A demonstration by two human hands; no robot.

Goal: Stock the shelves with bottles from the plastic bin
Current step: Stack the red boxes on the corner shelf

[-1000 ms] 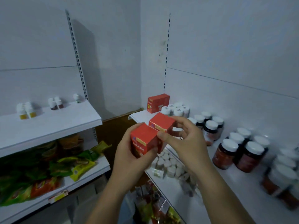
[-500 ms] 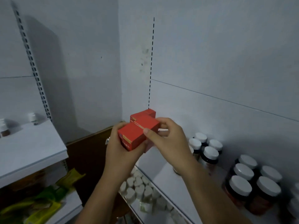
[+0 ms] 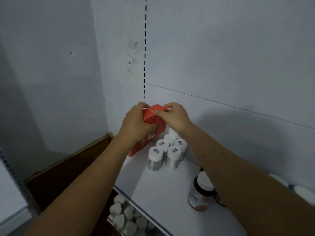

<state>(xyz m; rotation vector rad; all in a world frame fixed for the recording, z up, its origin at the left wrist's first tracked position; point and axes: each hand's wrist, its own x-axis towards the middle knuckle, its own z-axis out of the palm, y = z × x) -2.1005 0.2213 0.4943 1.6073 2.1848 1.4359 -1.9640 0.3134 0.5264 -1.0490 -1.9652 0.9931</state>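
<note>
Left hand curls round the red boxes; right hand pinches their top edge, close to the back wall. White bottles stand clustered on the shelf just below the right hand. Dark bottle stands beside the right forearm.

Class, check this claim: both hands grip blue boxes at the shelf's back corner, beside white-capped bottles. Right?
No: the head view shows the boxes are red, not blue. The left hand and right hand do grip them at the shelf's back corner, beside white-capped bottles.
</note>
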